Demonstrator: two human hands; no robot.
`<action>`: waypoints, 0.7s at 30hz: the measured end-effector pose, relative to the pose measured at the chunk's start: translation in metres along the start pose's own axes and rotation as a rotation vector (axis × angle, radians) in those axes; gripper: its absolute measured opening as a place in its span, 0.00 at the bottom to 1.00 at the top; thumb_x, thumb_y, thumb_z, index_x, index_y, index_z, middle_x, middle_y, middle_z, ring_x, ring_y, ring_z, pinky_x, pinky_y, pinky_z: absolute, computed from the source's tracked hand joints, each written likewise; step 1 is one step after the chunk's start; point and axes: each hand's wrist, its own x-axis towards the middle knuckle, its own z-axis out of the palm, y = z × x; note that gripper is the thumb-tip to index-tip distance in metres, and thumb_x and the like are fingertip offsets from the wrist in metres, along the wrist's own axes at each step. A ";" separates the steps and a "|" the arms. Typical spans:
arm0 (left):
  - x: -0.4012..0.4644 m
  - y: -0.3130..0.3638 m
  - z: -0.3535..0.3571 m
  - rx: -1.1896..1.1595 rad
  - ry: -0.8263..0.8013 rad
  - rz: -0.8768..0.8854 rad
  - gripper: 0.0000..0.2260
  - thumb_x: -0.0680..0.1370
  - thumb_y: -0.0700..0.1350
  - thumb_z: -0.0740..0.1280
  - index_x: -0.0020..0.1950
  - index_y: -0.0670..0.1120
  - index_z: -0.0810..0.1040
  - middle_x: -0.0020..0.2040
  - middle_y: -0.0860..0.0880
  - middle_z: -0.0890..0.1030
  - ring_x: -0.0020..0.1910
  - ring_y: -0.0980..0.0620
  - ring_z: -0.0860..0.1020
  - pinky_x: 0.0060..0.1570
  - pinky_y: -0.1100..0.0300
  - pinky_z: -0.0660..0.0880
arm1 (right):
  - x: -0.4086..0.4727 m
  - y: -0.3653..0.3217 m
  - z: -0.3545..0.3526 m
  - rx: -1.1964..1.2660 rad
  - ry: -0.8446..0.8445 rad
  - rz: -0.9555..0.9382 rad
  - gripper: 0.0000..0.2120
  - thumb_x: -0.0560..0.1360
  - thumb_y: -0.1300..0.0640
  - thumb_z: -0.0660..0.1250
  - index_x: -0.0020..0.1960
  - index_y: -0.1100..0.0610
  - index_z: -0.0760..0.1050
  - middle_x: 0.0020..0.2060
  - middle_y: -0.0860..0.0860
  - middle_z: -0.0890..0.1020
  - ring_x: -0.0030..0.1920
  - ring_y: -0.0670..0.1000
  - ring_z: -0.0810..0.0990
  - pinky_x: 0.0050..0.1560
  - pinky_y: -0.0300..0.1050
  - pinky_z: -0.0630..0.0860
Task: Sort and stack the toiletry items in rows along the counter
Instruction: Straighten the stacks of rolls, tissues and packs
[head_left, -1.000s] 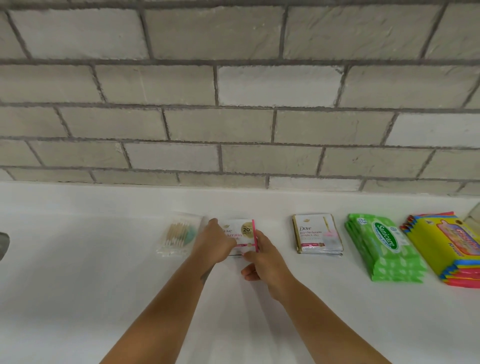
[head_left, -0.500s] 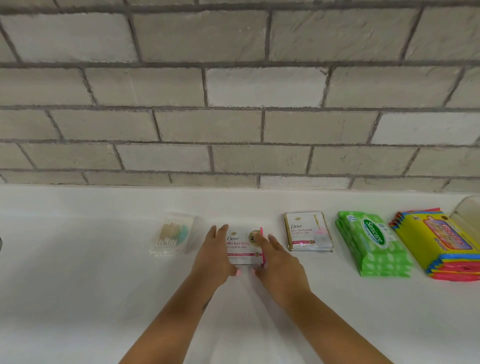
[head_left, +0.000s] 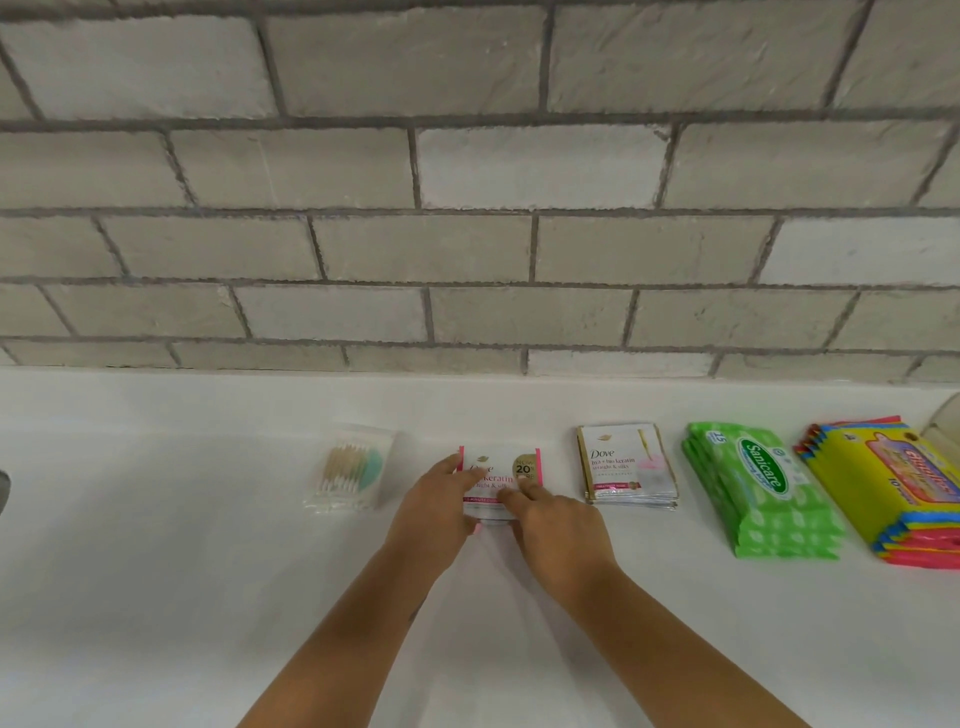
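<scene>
A pink-edged Dove sachet stack (head_left: 506, 462) lies flat on the white counter (head_left: 156, 571), in a row with the other items. My left hand (head_left: 436, 506) rests against its left side with straight fingers. My right hand (head_left: 558, 525) presses straight fingertips on its top right part; both hands cover the stack's lower half. To its right lie a gold-edged Dove sachet stack (head_left: 626, 465), a stack of green Sanicare wipe packs (head_left: 763, 488) and a stack of yellow packs (head_left: 893, 483). A clear bag of cotton swabs (head_left: 348, 467) lies to its left.
A grey brick wall (head_left: 478, 234) rises right behind the counter. A pale rounded object (head_left: 944, 421) shows at the right edge behind the yellow packs. A grey item (head_left: 2, 488) peeks in at the left edge.
The pink-edged sachets went from held in both hands to lying flat on the counter. My right hand moved from the stack's side onto its top.
</scene>
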 end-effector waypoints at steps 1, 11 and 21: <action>0.002 0.000 0.002 0.020 0.008 0.013 0.28 0.72 0.41 0.71 0.71 0.48 0.69 0.74 0.49 0.64 0.71 0.52 0.67 0.69 0.62 0.64 | 0.002 0.001 0.000 -0.007 -0.001 0.004 0.20 0.80 0.58 0.55 0.71 0.50 0.61 0.70 0.52 0.68 0.57 0.58 0.78 0.51 0.49 0.76; 0.024 0.006 0.010 0.100 0.014 0.024 0.27 0.74 0.45 0.69 0.72 0.50 0.67 0.73 0.49 0.65 0.70 0.52 0.67 0.68 0.61 0.65 | 0.017 0.011 0.000 -0.012 -0.003 0.046 0.21 0.78 0.63 0.56 0.70 0.53 0.62 0.69 0.54 0.68 0.54 0.60 0.79 0.49 0.50 0.76; 0.031 0.007 0.012 0.112 0.021 0.007 0.27 0.75 0.45 0.68 0.73 0.50 0.65 0.76 0.49 0.61 0.73 0.52 0.63 0.69 0.62 0.62 | 0.022 0.015 0.001 -0.007 0.026 0.047 0.21 0.78 0.63 0.55 0.70 0.53 0.62 0.69 0.54 0.68 0.54 0.59 0.79 0.47 0.49 0.76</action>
